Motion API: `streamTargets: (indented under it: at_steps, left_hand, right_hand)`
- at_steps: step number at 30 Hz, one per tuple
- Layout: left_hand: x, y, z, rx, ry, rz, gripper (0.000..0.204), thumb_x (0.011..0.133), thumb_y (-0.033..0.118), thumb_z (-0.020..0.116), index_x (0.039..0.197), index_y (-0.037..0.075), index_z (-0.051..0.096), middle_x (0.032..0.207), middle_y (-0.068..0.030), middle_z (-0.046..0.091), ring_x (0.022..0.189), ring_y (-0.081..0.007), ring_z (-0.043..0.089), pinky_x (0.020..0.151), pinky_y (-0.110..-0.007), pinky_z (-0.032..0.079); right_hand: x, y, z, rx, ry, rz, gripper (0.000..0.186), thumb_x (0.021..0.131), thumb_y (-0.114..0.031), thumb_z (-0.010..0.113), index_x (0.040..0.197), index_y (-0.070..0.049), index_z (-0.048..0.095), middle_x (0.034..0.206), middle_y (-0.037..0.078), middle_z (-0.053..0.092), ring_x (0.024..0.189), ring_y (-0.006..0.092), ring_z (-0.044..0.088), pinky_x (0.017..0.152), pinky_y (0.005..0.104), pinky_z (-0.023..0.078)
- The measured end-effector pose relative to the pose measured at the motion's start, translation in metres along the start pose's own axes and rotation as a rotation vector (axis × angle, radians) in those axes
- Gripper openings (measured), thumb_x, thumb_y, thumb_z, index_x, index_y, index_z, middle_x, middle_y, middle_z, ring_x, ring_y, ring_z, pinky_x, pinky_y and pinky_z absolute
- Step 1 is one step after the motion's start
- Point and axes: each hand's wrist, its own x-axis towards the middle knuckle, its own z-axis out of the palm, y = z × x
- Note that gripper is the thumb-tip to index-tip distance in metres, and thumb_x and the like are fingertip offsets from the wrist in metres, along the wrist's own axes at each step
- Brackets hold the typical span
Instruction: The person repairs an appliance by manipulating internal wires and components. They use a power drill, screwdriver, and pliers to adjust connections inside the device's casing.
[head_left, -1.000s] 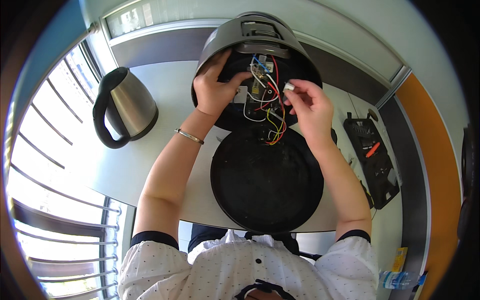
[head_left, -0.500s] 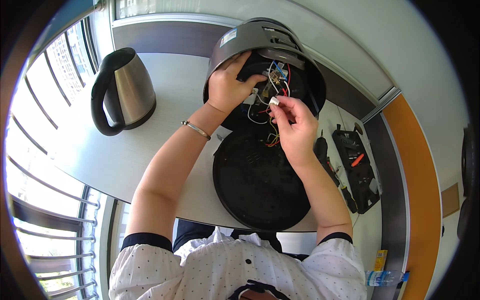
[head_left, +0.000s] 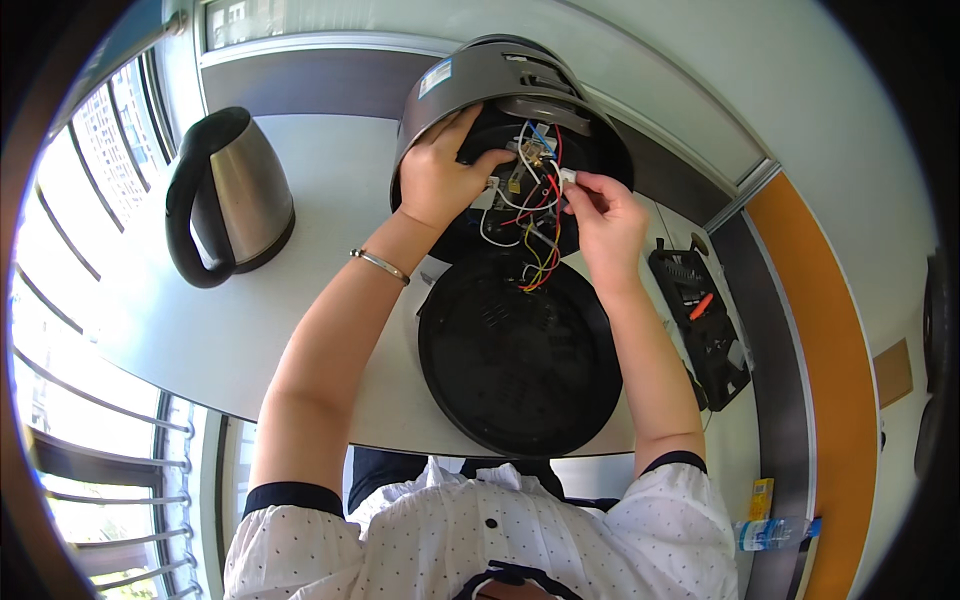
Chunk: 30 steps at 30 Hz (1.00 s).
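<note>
A dark grey appliance housing (head_left: 447, 82), like a cooker body, lies on its side, its underside toward me, showing red, white, blue and yellow wires (head_left: 542, 222) and metal parts. My left hand (head_left: 442, 175) grips inside its left rim, thumb reaching toward the middle. My right hand (head_left: 610, 225) pinches a small white piece (head_left: 568, 177) at the right of the wiring. A round black base plate (head_left: 515, 380) lies flat below the housing, with wires running onto it.
A steel kettle with black handle (head_left: 250, 190) stands at left, on the white table (head_left: 170, 330) beside a barred window. An open black tool case (head_left: 715, 335) with an orange-handled tool lies at right. A bottle (head_left: 770, 534) is at lower right.
My right hand moved down-left with the white piece half a second ago, and is now back up-right among the wires. My left hand keeps its hold; the whole view has shifted slightly.
</note>
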Motion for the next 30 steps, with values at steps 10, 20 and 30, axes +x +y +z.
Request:
streamTargets:
  at_steps: [10,20,30]
  left_hand:
    - [-0.001,-0.002,-0.001,0.022,-0.052,-0.024,0.052,0.060,0.014,0.082,0.108,0.000,0.065,0.109,-0.0162,0.064,0.099,-0.0258,0.063,0.088,-0.032,0.047]
    - [0.001,-0.007,0.004,0.047,-0.030,0.082,0.053,0.058,0.019,0.084,0.104,0.000,0.066,0.104,-0.0168,0.065,0.092,-0.0295,0.064,0.083,-0.035,0.050]
    - [0.000,-0.008,0.004,0.038,-0.027,0.084,0.053,0.057,0.018,0.084,0.103,0.000,0.066,0.104,-0.0176,0.065,0.094,-0.0301,0.064,0.084,-0.035,0.049]
  right_hand:
    - [0.006,0.007,0.021,0.058,-0.027,0.037,0.015,0.070,-0.005,0.071,0.082,0.004,0.068,0.065,0.015,0.065,0.055,0.0182,0.061,0.055,0.0272,0.046]
    - [0.012,0.008,0.027,0.183,-0.007,0.116,0.014,0.076,-0.005,0.070,0.086,0.005,0.069,0.063,0.006,0.064,0.045,0.0052,0.048,0.042,0.0203,0.036]
    - [0.015,0.010,0.030,0.239,0.004,0.096,0.010,0.074,-0.002,0.071,0.081,0.005,0.068,0.064,0.007,0.064,0.049,0.0068,0.052,0.044,0.0220,0.040]
